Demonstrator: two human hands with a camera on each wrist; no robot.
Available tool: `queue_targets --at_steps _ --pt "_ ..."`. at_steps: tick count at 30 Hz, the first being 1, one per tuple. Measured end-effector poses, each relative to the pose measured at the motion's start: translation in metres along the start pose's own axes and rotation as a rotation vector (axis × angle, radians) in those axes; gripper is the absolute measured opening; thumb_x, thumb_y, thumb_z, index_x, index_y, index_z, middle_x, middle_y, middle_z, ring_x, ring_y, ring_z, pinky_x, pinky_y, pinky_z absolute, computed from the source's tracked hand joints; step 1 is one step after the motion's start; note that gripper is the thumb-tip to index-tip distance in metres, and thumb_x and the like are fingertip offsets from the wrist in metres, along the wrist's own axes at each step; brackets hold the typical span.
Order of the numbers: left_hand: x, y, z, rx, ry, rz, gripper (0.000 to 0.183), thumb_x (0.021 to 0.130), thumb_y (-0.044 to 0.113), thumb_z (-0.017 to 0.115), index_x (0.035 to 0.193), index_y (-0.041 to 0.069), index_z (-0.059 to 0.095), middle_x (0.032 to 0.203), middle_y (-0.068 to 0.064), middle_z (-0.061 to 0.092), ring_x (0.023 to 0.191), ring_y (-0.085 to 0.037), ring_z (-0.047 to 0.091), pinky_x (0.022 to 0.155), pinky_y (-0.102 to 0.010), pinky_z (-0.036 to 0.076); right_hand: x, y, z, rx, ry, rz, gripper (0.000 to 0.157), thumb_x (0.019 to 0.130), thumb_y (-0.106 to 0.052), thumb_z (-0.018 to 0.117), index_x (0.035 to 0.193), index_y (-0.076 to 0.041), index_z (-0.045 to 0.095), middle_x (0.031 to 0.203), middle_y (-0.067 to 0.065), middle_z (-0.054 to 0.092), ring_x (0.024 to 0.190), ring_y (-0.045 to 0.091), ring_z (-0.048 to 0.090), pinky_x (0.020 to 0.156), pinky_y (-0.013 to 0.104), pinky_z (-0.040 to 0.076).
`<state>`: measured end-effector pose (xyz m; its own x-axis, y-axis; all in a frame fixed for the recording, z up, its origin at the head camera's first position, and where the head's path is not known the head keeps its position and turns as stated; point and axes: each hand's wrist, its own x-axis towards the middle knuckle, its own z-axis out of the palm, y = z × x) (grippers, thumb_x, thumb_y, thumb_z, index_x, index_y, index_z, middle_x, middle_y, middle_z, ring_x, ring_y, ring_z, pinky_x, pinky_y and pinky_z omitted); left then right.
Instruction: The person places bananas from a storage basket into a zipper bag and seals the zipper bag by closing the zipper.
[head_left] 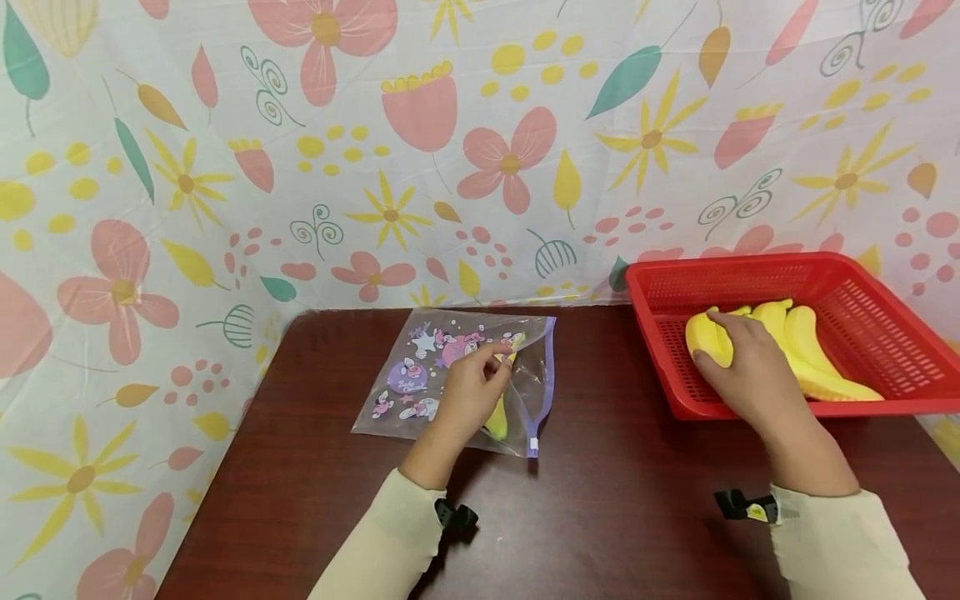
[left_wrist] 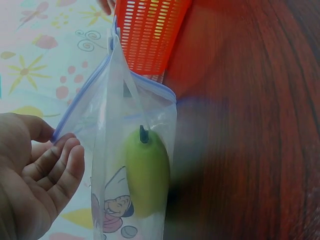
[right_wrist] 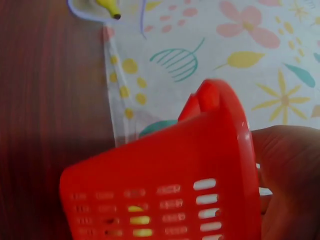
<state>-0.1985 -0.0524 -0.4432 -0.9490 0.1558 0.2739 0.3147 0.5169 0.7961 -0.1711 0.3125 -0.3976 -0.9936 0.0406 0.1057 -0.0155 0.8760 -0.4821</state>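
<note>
On the table lies a clear zip bag [head_left: 408, 379] with cartoon prints and a purple zip edge [left_wrist: 85, 100]. My left hand [head_left: 471, 387] pinches this edge between thumb and fingers, and the bag's mouth stands apart in the left wrist view. Inside is a yellow-green banana [left_wrist: 147, 175] with a dark tip, partly under the hand in the head view. At the right, my right hand [head_left: 753, 375] reaches into a red basket [head_left: 750, 265] and grips a yellow banana [head_left: 703, 337] at its left side. The basket wall hides those fingertips in the right wrist view.
Several more yellow bananas [head_left: 813, 350] lie in the basket beside the right hand. A dark reddish-brown table [head_left: 600, 500] carries the bag and basket. Behind and to the left hangs a white cloth [head_left: 465, 225] with flower prints.
</note>
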Motion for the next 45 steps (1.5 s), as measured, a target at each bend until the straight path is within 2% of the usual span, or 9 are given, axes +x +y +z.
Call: queue_targets --at_steps 16,22,28,33,38,45 --pt "0.0 0.001 0.0 -0.001 -0.001 -0.004 0.023 0.095 0.015 0.064 0.115 0.012 0.074 0.075 0.0 0.068 0.06 -0.005 0.054 0.056 -0.02 0.046 0.001 0.032 -0.005 -0.115 0.006 0.147 0.08 0.091 -0.025 0.066 0.152 0.009 0.029 0.142 0.044 0.032 0.125 0.062 0.033 0.098 0.081 0.031" --pt "0.0 0.001 -0.001 -0.004 -0.001 -0.01 0.023 0.094 0.015 0.064 0.115 0.012 0.074 0.076 0.0 0.068 0.06 -0.005 0.054 0.056 -0.02 0.046 0.002 0.042 -0.012 -0.176 -0.047 0.206 0.085 0.09 -0.03 0.067 0.146 0.019 0.026 0.136 0.046 0.032 0.12 0.063 0.032 0.098 0.081 0.032" --pt "0.0 0.001 0.0 -0.005 -0.003 -0.012 0.023 0.095 0.014 0.064 0.115 0.011 0.073 0.076 -0.001 0.068 0.06 -0.006 0.054 0.056 -0.021 0.046 0.002 0.052 -0.02 -0.232 -0.102 0.238 0.086 0.09 -0.035 0.067 0.139 0.024 0.029 0.127 0.046 0.034 0.111 0.061 0.035 0.089 0.08 0.037" --pt "0.0 0.001 0.0 -0.005 -0.004 -0.01 0.023 0.095 0.014 0.064 0.116 0.01 0.073 0.076 -0.001 0.068 0.06 -0.006 0.054 0.055 -0.021 0.045 0.005 0.06 -0.026 -0.261 -0.16 0.27 0.083 0.09 -0.039 0.066 0.134 0.025 0.034 0.117 0.046 0.041 0.101 0.059 0.043 0.079 0.076 0.043" --pt "0.0 0.001 -0.001 -0.01 -0.009 -0.012 0.023 0.096 0.015 0.063 0.116 0.009 0.073 0.076 -0.001 0.068 0.061 -0.007 0.054 0.055 -0.021 0.045 0.008 0.069 -0.029 -0.25 -0.203 0.287 0.078 0.089 -0.04 0.067 0.126 0.023 0.039 0.108 0.044 0.049 0.089 0.054 0.048 0.068 0.069 0.045" --pt "0.0 0.001 -0.001 -0.007 -0.005 -0.004 0.023 0.095 0.015 0.063 0.116 0.01 0.073 0.076 -0.001 0.068 0.06 -0.006 0.054 0.055 -0.021 0.045 0.012 0.075 -0.033 -0.236 -0.222 0.281 0.073 0.087 -0.04 0.07 0.12 0.021 0.044 0.099 0.039 0.056 0.082 0.049 0.053 0.062 0.065 0.046"
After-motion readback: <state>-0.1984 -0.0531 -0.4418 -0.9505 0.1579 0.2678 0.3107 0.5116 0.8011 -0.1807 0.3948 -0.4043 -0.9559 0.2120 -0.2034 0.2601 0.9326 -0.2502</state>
